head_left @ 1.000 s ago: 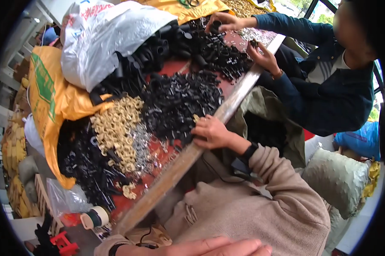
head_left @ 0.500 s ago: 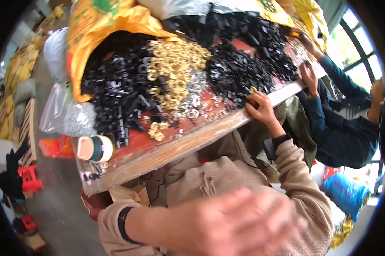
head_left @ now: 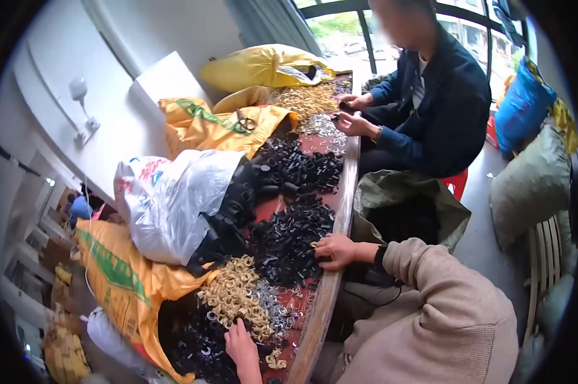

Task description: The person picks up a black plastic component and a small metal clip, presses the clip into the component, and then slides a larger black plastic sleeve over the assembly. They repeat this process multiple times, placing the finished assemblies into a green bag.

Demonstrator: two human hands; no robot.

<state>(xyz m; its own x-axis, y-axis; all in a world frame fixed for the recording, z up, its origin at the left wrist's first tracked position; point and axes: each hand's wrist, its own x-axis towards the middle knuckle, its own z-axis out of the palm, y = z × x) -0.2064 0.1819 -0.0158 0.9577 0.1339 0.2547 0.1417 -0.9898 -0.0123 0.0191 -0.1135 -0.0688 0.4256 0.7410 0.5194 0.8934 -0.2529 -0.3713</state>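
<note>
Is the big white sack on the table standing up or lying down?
Lying down. The white sack rests on its side across the table, its mouth open toward the black parts heaped beside it.

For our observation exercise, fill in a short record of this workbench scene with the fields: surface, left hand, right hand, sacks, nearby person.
surface: long reddish wooden table with a raised edge
left hand: left hand rests by the heap of small brass-coloured rings
right hand: right hand touches the pile of small black plastic parts
sacks: yellow woven sack, white plastic sack
nearby person: seated co-worker in a dark jacket, both hands at the table's far end
</note>
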